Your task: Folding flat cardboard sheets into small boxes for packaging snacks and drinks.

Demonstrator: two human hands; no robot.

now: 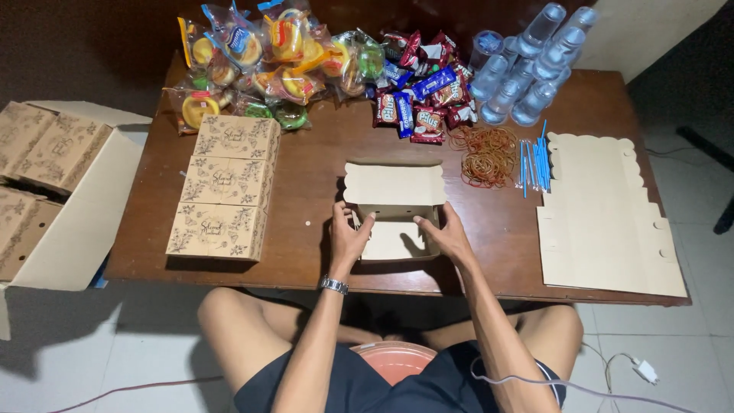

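An open tan cardboard box [394, 185] sits on the wooden table [313, 160] right in front of me, its lid flap raised toward the far side. My left hand [348, 237], with a metal watch on the wrist, grips the box's left side wall. My right hand [445, 233] grips the right side wall. The inside of the box looks empty.
Three closed printed boxes [225, 187] lie in a column at left. Bagged snacks [267, 53], wrapped bars [420, 84], plastic water cups [524, 65], rubber bands [488, 157], blue straws [534, 162] line the back. Flat box blanks [604, 222] lie at right. A carton [53, 191] stands on the floor.
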